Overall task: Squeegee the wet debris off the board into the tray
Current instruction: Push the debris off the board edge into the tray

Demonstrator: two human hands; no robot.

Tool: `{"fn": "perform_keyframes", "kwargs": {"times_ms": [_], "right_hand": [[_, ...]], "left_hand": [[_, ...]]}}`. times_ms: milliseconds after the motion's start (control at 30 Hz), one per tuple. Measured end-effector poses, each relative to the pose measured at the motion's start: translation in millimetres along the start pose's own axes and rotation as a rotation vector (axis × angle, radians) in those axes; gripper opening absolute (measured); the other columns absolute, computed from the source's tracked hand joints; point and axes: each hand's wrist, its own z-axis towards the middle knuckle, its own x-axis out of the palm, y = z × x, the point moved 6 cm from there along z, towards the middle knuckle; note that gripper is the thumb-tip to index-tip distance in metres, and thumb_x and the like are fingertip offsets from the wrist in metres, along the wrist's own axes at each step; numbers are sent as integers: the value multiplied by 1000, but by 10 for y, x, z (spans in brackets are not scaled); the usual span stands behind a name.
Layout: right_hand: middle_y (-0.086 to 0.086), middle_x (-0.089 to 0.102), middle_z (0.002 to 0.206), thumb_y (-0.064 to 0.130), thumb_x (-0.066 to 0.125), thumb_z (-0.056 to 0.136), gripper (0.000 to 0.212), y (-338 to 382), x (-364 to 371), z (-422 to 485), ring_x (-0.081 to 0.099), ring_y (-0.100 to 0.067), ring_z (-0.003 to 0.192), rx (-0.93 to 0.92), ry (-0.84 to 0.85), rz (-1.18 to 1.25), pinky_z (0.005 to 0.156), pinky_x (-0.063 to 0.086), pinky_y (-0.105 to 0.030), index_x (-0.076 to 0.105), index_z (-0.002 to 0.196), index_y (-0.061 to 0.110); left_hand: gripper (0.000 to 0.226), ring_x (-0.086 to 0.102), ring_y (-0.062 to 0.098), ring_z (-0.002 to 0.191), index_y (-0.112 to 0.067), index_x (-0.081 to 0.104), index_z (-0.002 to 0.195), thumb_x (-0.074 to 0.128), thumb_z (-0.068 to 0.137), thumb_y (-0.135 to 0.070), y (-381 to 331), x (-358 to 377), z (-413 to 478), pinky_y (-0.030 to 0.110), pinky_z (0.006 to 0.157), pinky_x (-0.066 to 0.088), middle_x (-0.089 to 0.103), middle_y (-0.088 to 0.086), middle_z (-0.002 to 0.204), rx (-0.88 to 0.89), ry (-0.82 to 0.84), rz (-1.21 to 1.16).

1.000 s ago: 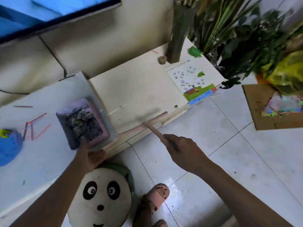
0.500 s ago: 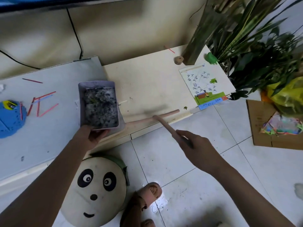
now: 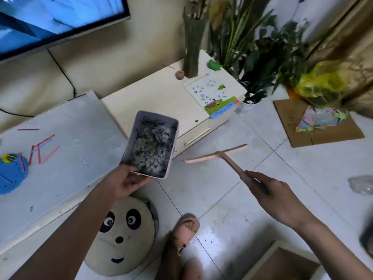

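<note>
the left hand grips the near end of the debris-filled tray, tilted above the cream board's front edge, while the right hand grips the squeegee handle, its blade lying crosswise over the floor, short of the board.

The right hand apparently hides the end of the squeegee; a dark shape is blurred.

Looked like a home living room: wall-mounted screen, potted plants in the corner, a panda cushion and a slipper on the pale tiled floor, coloured craft sticks and a cartoon picture sheet lying about.
</note>
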Motion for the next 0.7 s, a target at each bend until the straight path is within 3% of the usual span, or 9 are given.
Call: {"fn": "perform_keyframes", "kwargs": {"times_ms": [67, 133, 200, 267, 333, 467, 567, 700], "right_hand": [[-1, 49, 60, 34, 44, 98, 21, -191, -38, -306, 45, -12, 55, 35, -21, 27, 59, 40, -29, 61, 109, 31], [4, 63, 70, 34, 45, 98, 25, -383, -32, -583, 57, -11, 67, 77, -34, 55, 68, 48, -30, 58, 118, 35], [-6, 68, 86, 32, 46, 98, 28, -603, -2, -894, 62, -21, 81, 130, -63, 85, 75, 51, -37, 57, 123, 37], [-9, 70, 97, 32, 48, 97, 30, -809, 58, -1195, 63, -25, 92, 175, -99, 98, 82, 53, -40, 55, 126, 38], [-3, 70, 101, 31, 50, 96, 33, -993, 140, -1510, 64, -22, 98, 209, -141, 128, 83, 54, -34, 54, 128, 38], [15, 67, 79, 38, 51, 94, 31, -1308, 385, -2095, 63, -12, 77, 325, -248, 134, 67, 48, -23, 54, 123, 47], [7, 65, 77, 38, 50, 95, 32, -1466, 691, -2566, 60, -13, 73, 447, -306, 184, 65, 47, -21, 53, 125, 46], [1, 64, 79, 35, 46, 96, 35, -1511, 1163, -3243, 57, -15, 71, 609, -408, 240, 64, 46, -27, 52, 130, 41]], "left_hand": [[40, 64, 34, 87, 1, 43, 131, 36, 93, 9, 187, 152, -127, 46, 77, 55, 62, 24, 106, -22, 25, 80], [28, 69, 33, 75, 0, 48, 120, 39, 94, 6, 373, 292, -258, 41, 65, 60, 69, 23, 90, -56, 55, 143], [15, 71, 30, 62, -1, 50, 106, 42, 95, 4, 579, 432, -383, 36, 49, 58, 71, 21, 74, -91, 85, 212], [7, 71, 29, 58, -1, 51, 99, 47, 94, 3, 776, 532, -456, 34, 45, 57, 71, 21, 69, -113, 111, 268], [7, 71, 30, 62, 1, 52, 99, 51, 92, 2, 979, 617, -500, 33, 46, 57, 71, 21, 72, -137, 146, 324], [7, 66, 35, 85, 0, 58, 95, 58, 88, 1, 1348, 705, -523, 35, 51, 58, 70, 22, 84, -186, 188, 430], [4, 64, 32, 85, -1, 55, 87, 55, 89, 3, 1636, 777, -549, 38, 55, 60, 69, 19, 78, -190, 230, 508], [8, 62, 34, 92, -2, 52, 87, 50, 91, 3, 2040, 850, -604, 42, 76, 59, 63, 21, 93, -232, 306, 610]]}}
